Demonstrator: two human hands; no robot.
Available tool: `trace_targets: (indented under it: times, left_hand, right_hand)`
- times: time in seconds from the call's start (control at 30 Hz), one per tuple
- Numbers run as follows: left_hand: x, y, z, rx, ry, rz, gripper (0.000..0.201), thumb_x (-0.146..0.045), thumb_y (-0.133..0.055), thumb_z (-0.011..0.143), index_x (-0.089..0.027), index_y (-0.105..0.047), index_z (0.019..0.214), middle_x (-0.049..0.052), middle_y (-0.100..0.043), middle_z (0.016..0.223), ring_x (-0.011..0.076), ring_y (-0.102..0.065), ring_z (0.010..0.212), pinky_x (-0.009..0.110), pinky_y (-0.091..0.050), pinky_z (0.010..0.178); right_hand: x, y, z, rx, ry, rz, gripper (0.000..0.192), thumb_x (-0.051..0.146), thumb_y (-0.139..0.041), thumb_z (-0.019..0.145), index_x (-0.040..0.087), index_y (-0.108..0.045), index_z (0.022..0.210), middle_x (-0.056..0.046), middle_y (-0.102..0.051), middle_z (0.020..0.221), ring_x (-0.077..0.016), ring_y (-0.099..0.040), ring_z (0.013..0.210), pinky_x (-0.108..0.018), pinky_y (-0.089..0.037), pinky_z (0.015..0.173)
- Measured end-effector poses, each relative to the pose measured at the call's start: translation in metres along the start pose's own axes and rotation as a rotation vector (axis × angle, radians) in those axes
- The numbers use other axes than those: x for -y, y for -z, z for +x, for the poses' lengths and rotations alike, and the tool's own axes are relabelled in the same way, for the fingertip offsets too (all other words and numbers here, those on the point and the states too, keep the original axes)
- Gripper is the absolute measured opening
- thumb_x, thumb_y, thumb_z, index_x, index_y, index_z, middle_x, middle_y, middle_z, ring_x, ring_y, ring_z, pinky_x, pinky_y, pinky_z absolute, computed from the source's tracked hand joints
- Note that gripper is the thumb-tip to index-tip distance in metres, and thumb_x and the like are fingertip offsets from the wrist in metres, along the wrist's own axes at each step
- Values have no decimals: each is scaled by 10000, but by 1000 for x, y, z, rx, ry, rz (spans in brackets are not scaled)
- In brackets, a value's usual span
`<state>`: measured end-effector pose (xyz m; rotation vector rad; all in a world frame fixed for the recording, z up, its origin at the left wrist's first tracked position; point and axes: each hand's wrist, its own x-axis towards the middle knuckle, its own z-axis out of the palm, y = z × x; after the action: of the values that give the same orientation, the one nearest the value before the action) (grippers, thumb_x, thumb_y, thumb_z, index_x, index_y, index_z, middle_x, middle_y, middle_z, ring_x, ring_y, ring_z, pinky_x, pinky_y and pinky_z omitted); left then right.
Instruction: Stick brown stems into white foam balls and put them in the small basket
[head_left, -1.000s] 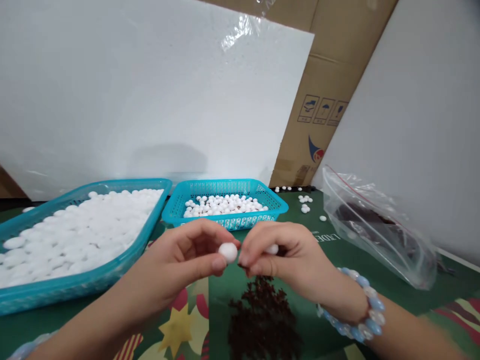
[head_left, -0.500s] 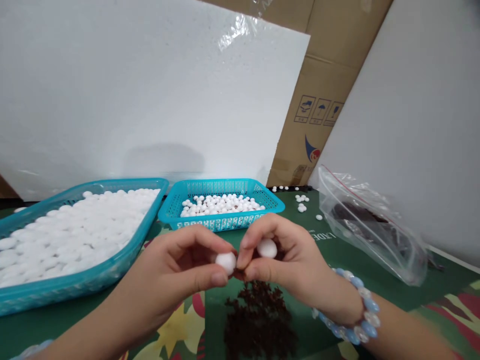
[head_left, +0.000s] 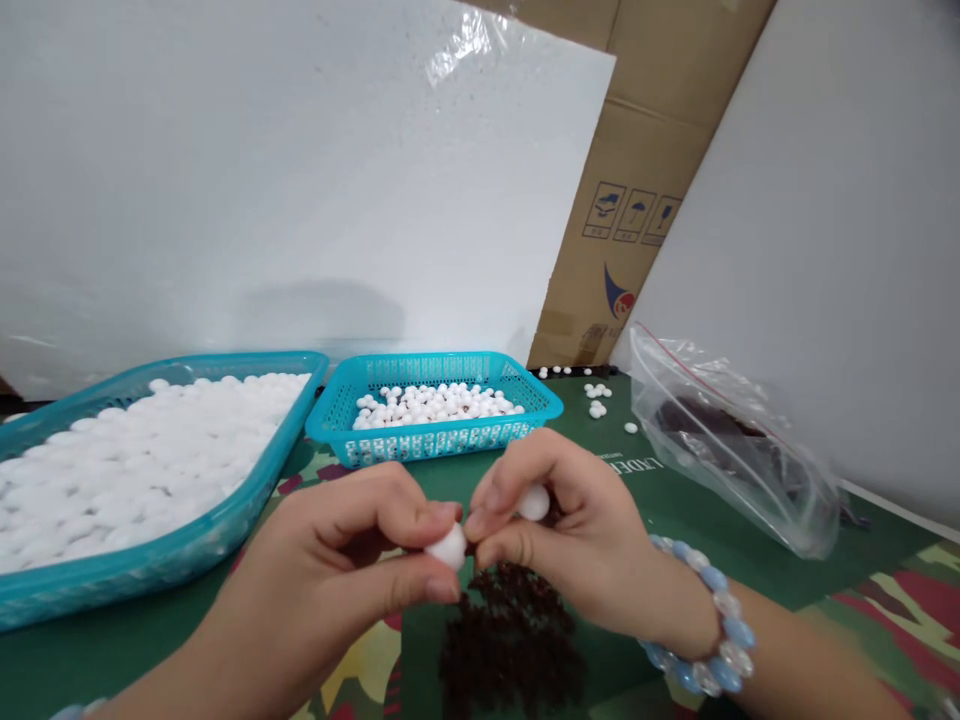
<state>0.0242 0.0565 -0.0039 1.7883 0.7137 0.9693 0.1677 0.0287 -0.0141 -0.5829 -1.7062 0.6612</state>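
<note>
Between the thumb and index finger of my left hand [head_left: 360, 560] a small white ball [head_left: 448, 547] is pinched. My right hand [head_left: 570, 530] meets it from the right, thumb and fingertips pressed together at the ball's side; whatever they pinch there is too small or hidden to make out. A second white ball [head_left: 535, 502] sits in the curl of my right fingers. Below both hands lies a heap of dark brown, crumbly-looking small pieces [head_left: 510, 650] on the green table covering.
A large blue tray [head_left: 270, 500] full of white balls stands at left. Behind my hands is a smaller blue basket [head_left: 442, 440] with white balls, some showing brown specks. A zip bag [head_left: 735, 450] with dark contents lies at right, near several loose balls [head_left: 597, 410]. Cardboard [head_left: 637, 120] stands behind.
My left index finger and thumb have shifted around the pinched ball, and my right fingertips have come closer against its side. The view has moved slightly.
</note>
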Motion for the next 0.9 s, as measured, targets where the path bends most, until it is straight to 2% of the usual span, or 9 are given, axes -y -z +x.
trace_targets:
  times: [0.23, 0.37, 0.53, 0.63, 0.73, 0.83, 0.9]
  left_hand:
    - [-2, -4, -2, -5, -55, 119, 169, -210, -619, 473, -210, -490, 363, -61, -467, 421, 65, -414, 393, 168, -312, 335]
    - [-1, -4, -2, 11, -90, 223, 154, -268, -608, 487, -214, -511, 380, -55, -493, 423, 74, -430, 394, 178, -327, 345]
    - [0, -2, 0, 37, -62, 269, 175, -285, -603, 479, -197, -506, 362, -47, -505, 412, 82, -441, 400, 185, -348, 373]
    - [-3, -3, -1, 26, 7, 130, 168, -208, -618, 463, -173, -482, 369, -62, -498, 414, 65, -449, 410, 159, -346, 377]
    - [-9, -6, -2, 47, 120, -179, 156, -114, -597, 480, -162, -448, 471, -75, -511, 450, 58, -486, 444, 150, -381, 421]
    - [-15, -9, -4, 16, 182, -399, 293, -31, -590, 451, -174, -353, 547, -94, -514, 515, 48, -495, 430, 147, -390, 418]
    - [-17, -8, -9, -29, 211, -428, 358, -26, -612, 417, -179, -327, 570, -92, -512, 607, 46, -500, 439, 138, -376, 395]
  right_hand:
    - [2, 3, -2, 112, 89, -248, 161, 57, -453, 677, 189, -368, 641, 38, -432, 612, -47, -452, 551, -140, -383, 484]
    - [4, 4, 0, 178, 158, -378, 161, 47, -432, 685, 189, -365, 651, 34, -433, 617, -56, -450, 596, -141, -397, 532]
    - [2, 4, 0, 213, 157, -447, 175, 8, -410, 679, 180, -377, 685, 39, -428, 622, -40, -461, 618, -112, -416, 579]
    - [-3, 1, -3, 202, 234, -437, 184, 19, -343, 714, 166, -411, 801, 3, -422, 710, -37, -473, 627, -91, -434, 538]
    - [-11, -4, -7, 144, 344, -463, 270, 66, -297, 753, 188, -398, 972, -48, -401, 886, -60, -490, 697, -105, -456, 537]
    - [-15, -7, -12, 72, 415, -533, 369, 92, -337, 748, 261, -330, 1076, -48, -413, 940, -105, -493, 791, -159, -472, 589]
    - [-15, -4, -12, 72, 430, -524, 361, 87, -367, 732, 262, -376, 1049, -46, -445, 931, -114, -489, 834, -152, -472, 605]
